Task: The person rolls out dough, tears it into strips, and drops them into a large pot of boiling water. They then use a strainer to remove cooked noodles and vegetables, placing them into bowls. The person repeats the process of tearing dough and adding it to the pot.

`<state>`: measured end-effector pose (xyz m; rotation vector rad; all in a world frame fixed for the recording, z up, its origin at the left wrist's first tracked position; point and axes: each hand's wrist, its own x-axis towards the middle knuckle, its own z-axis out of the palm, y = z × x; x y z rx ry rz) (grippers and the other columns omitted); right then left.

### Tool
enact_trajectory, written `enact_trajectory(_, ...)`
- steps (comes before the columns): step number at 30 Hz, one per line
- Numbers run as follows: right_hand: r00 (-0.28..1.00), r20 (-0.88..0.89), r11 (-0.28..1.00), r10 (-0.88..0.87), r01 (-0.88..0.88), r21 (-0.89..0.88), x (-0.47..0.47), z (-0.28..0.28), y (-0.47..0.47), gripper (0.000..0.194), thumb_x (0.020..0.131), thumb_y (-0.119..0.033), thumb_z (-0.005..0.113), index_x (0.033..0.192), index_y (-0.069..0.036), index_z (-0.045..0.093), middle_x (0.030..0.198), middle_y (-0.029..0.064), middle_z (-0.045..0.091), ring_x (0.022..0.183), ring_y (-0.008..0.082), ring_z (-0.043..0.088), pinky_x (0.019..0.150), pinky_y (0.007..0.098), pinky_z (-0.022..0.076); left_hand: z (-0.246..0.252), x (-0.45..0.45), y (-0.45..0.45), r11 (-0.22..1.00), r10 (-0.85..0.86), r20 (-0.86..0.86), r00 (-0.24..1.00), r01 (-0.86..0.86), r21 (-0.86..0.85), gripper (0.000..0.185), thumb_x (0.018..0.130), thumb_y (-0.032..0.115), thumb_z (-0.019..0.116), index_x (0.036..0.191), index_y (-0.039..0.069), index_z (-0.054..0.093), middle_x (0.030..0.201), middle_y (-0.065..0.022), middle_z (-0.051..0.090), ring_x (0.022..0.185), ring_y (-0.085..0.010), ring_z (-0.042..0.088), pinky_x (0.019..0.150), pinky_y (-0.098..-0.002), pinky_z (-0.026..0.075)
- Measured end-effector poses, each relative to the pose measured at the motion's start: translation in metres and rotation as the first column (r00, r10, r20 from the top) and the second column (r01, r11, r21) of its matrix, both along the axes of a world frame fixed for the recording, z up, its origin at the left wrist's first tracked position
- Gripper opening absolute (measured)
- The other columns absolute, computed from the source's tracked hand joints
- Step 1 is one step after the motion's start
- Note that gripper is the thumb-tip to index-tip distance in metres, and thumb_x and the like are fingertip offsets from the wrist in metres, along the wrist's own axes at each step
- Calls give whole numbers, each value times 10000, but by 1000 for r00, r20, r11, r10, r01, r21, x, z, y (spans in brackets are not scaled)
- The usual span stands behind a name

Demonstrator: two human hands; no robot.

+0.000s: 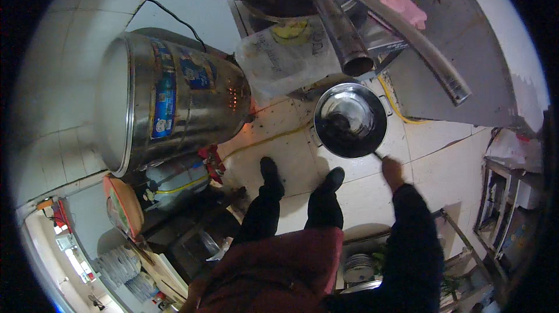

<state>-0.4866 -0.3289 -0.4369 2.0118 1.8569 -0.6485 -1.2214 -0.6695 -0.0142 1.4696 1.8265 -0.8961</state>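
Out ahead, my right hand (392,172) grips a thin dark handle (380,155) that meets the near rim of a round steel pot (351,120). The pot has a loop handle on each side and a shiny inside. Within it lies a dark, blurred shape (342,123); whether this is the tool's head or contents, I cannot tell. Only a sliver of what looks like my left hand (195,289) shows at the bottom edge, beside my dark red apron (270,269). Its fingers are hidden.
A large steel drum (185,95) with glowing holes and an orange glow at its base stands left. Behind the pot are a translucent plastic bin (292,57), a metal pipe (345,36) and a curved metal bar (419,47). A yellow hose (266,140) crosses the tiled floor. Stacked plates (118,265) sit lower left.
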Motion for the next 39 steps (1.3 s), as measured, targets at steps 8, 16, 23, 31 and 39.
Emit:
enact_trajectory(8, 362, -270, 427, -892, 485, -763, -100, 13, -64, 270, 910, -256, 622, 719, -69, 590, 523, 58, 543, 386, 210, 530, 383, 370, 461, -48, -62, -8, 804, 544, 180, 819, -571, 167, 335, 901, 412, 574, 1066, 147, 695, 1031, -183, 708, 948, -377, 691, 772, -508, 568)
enact_trajectory(16, 672, -484, 800, -560, 287, -527, -86, 130, -178, 208, 938, -291, 557, 909, -95, 620, 586, 0, 553, 472, 155, 545, 429, 323, 428, -35, -26, 87, 953, 218, 37, 975, -221, 206, 392, 923, 393, 503, 1086, 91, 691, 1056, -229, 694, 958, -424, 675, 813, -531, 545)
enact_trajectory(23, 34, -333, 291, -942, 576, -764, -115, 338, -199, 141, 934, -200, 564, 864, -78, 567, 574, 1, 511, 463, 130, 498, 419, 301, 394, -55, 7, 198, 854, 309, 326, 893, -412, 319, 357, 929, 322, 496, 985, 21, 681, 995, -265, 675, 942, -454, 651, 855, -566, 514)
enact_trajectory(31, 450, -504, 675, -737, 451, -584, -260, 592, -108, 111, 925, -152, 596, 865, -64, 563, 613, 7, 532, 514, 123, 516, 459, 289, 415, -118, -5, 234, 829, 389, 464, 796, -522, 202, 355, 925, 308, 489, 933, 9, 679, 1004, -264, 670, 945, -453, 650, 878, -549, 507)
enact_trajectory(39, 694, -715, 984, 87, 53, 171, -396, 591, 14, 132, 897, -95, 644, 901, -3, 549, 614, 105, 545, 520, 201, 537, 505, 356, 453, -140, -28, 235, 827, 317, 541, 779, -506, 246, 266, 874, 248, 563, 920, 30, 707, 1014, -245, 682, 934, -437, 659, 855, -530, 521)
